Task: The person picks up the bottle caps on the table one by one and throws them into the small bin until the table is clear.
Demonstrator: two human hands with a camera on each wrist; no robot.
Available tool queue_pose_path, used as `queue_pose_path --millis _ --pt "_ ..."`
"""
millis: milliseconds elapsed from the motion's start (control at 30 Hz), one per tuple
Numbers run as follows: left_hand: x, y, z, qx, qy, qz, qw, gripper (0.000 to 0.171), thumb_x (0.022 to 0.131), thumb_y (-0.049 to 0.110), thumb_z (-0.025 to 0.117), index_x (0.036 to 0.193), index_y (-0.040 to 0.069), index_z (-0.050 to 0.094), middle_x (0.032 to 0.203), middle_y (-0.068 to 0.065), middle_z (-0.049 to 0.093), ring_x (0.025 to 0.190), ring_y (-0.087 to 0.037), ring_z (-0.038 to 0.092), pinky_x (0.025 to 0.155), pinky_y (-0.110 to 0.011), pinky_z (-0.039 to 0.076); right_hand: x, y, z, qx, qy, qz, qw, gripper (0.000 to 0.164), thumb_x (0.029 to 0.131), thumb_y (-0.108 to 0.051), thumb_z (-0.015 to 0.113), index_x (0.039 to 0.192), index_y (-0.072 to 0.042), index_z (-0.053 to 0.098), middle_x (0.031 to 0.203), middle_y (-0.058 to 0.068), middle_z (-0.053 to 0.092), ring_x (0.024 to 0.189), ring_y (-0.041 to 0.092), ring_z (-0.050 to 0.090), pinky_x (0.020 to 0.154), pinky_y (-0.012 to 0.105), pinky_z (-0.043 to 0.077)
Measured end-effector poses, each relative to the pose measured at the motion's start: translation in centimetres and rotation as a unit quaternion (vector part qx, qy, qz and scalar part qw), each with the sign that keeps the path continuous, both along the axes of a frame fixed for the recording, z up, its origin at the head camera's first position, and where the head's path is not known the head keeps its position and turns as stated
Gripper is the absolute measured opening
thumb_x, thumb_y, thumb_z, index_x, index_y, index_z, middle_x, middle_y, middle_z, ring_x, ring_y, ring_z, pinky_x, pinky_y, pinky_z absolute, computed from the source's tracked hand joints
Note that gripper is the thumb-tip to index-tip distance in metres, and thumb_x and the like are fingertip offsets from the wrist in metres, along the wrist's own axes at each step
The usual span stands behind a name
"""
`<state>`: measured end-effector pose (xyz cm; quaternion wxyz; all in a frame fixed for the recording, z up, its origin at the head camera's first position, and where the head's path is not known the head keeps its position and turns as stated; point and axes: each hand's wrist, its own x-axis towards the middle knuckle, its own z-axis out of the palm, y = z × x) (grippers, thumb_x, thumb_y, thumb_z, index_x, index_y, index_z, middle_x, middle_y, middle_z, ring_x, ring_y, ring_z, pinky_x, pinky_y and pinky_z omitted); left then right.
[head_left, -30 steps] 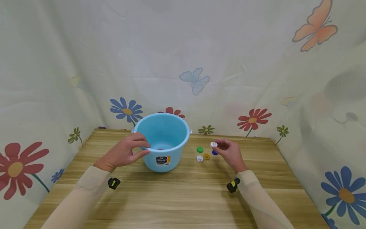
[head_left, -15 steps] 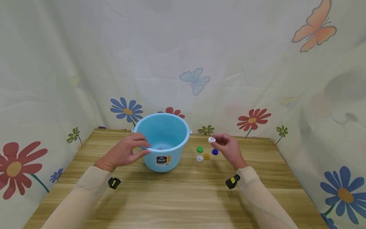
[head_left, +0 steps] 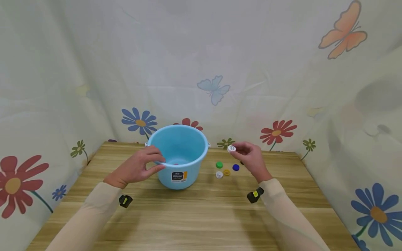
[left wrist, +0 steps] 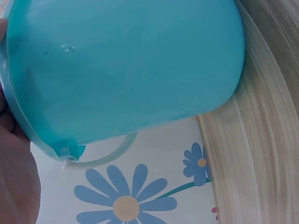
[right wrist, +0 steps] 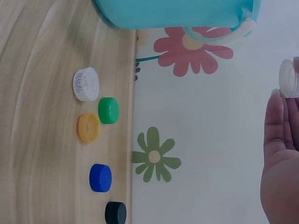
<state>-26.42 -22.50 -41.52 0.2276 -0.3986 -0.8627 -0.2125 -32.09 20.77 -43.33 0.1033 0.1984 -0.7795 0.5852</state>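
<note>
My left hand (head_left: 138, 165) grips the near-left rim of a light blue bucket (head_left: 182, 177), thumb outside and fingers over the edge. In the left wrist view the bucket wall (left wrist: 140, 65) fills most of the picture. A white bottle cap (head_left: 231, 149) is pinched between the thumb and fingers of my right hand (head_left: 251, 160), raised above the table to the right of the bucket. The right wrist view shows that held cap (right wrist: 288, 78) at its right edge. Inside the bucket a bit of something red (head_left: 176, 164) shows just past the near rim.
On the wooden table (head_left: 188, 223) lie a green cap (head_left: 219, 165), another white cap (head_left: 219, 175), a yellow cap (head_left: 226, 172) and a blue cap (head_left: 236, 167). A black cap (right wrist: 115, 213) appears in the right wrist view. A flower-printed curtain (head_left: 157, 69) surrounds the table.
My right hand has lifted the white cap higher and slightly left, uncovering the blue cap and part of the black one. The left hand and bucket have stayed in place.
</note>
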Motion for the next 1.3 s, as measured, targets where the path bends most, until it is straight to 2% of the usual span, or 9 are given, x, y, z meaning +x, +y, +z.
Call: queue_pose_path --millis 367,633,900,1067,1300 --pt "0.0 -0.1 0.1 -0.003 -0.004 0.002 1.0000 0.017 0.086 0.025 0.084 0.100 0.024 0.075 0.100 0.009 0.065 0.097 -0.009 0.059 0.085 -0.044 0.060 0.3 -0.8 1.8 -0.004 0.001 0.005 1.000 0.036 0.091 -0.022 0.080 0.121 -0.004 0.071 0.119 0.020 0.071 0.097 0.014 0.070 0.083 0.019 0.058" --pt "-0.1 -0.1 0.0 0.000 -0.005 0.000 1.0000 0.017 0.085 0.026 0.085 0.099 0.024 0.075 0.101 0.009 0.065 0.097 -0.009 0.059 0.086 -0.044 0.060 0.5 -1.0 2.3 -0.014 0.001 0.018 1.000 0.035 0.092 -0.019 0.079 0.121 -0.004 0.071 0.120 0.021 0.070 0.098 0.013 0.070 0.085 0.020 0.058" --pt "-0.1 0.0 0.2 0.008 -0.007 -0.003 0.9999 0.018 0.083 0.024 0.086 0.097 0.023 0.075 0.100 0.008 0.066 0.097 -0.010 0.060 0.085 -0.045 0.060 0.3 -1.5 2.7 -0.008 0.008 0.024 1.000 0.034 0.091 -0.022 0.080 0.120 -0.007 0.072 0.118 0.016 0.071 0.100 0.021 0.070 0.085 0.021 0.059" --pt "-0.2 0.1 0.2 0.011 -0.007 -0.004 0.9999 0.018 0.083 0.024 0.086 0.097 0.023 0.075 0.100 0.007 0.066 0.097 -0.011 0.060 0.085 -0.046 0.060 0.0 -2.0 2.7 -0.012 0.010 0.036 0.999 0.034 0.090 -0.020 0.080 0.120 -0.006 0.071 0.118 0.016 0.072 0.101 0.025 0.070 0.084 0.022 0.059" --pt "-0.2 0.0 0.2 0.011 -0.009 0.000 0.9999 0.017 0.084 0.025 0.086 0.097 0.023 0.075 0.100 0.008 0.066 0.097 -0.010 0.060 0.086 -0.046 0.060 -0.1 -3.0 3.0 -0.020 0.012 0.044 0.999 0.040 0.089 -0.016 0.081 0.124 -0.002 0.068 0.121 0.017 0.071 0.102 0.022 0.070 0.085 0.022 0.059"
